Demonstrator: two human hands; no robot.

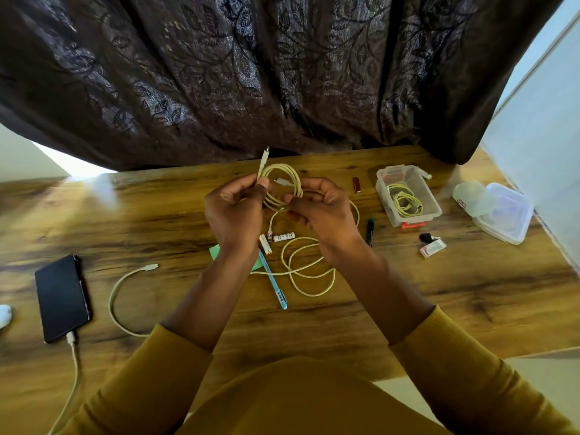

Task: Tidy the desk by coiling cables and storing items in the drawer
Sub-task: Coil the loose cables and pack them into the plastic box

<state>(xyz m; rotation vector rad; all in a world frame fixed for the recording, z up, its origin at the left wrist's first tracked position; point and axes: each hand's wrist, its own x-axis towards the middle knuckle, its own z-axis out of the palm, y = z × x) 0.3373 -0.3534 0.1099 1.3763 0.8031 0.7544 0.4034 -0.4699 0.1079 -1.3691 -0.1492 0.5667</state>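
Above the middle of the wooden desk (pixel 439 293) I hold a pale cable coil (pixel 284 171) between both hands. My left hand (pixel 233 211) pinches its left side, and one plug end sticks up past the fingers. My right hand (pixel 323 208) grips the coil's right side. Beneath the hands, more loose cable loops (pixel 309 268) lie on the desk. A clear plastic box (pixel 408 196) at the right holds another coiled cable. No drawer is in view.
A black phone (pixel 62 296) with a plugged white cable (pixel 117 293) lies at the left. Two batteries (pixel 282 237), a blue pen (pixel 273 279), a black marker (pixel 370 230), a red stick (pixel 357 184), a small white item (pixel 433 247) and a clear lid (pixel 505 215) are scattered. A dark curtain (pixel 251 73) hangs behind.
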